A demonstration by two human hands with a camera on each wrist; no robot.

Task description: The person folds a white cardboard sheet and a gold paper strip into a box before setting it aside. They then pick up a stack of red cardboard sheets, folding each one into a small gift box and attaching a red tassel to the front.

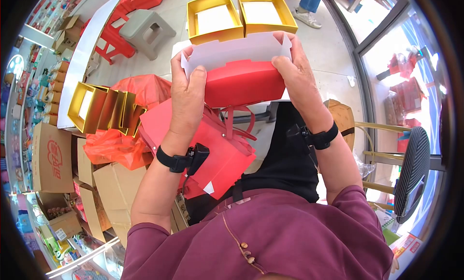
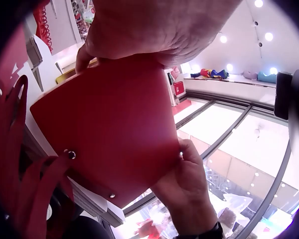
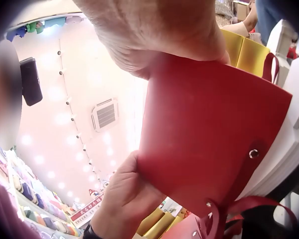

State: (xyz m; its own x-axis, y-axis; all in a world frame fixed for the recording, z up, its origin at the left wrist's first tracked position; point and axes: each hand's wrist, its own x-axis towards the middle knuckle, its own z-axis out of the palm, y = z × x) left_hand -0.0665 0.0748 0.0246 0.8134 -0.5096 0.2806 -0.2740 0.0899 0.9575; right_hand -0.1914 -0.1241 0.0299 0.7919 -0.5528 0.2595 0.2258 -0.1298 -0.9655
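Floor (image 1: 333,52) behind; my left hand (image 1: 187,94) and right hand (image 1: 302,81) grip the red box (image 1: 245,84) (white-lined) at both ends, presumably steadying it.

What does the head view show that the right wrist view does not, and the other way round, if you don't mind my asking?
Only the head view shows the gray stool and the light-colored shoe.

Only the right wrist view shows the ceiling vent and the string of small bulbs hanging near it.

Both show the red carton in the grip of the left hand and the right hand, with gold boxes beyond.
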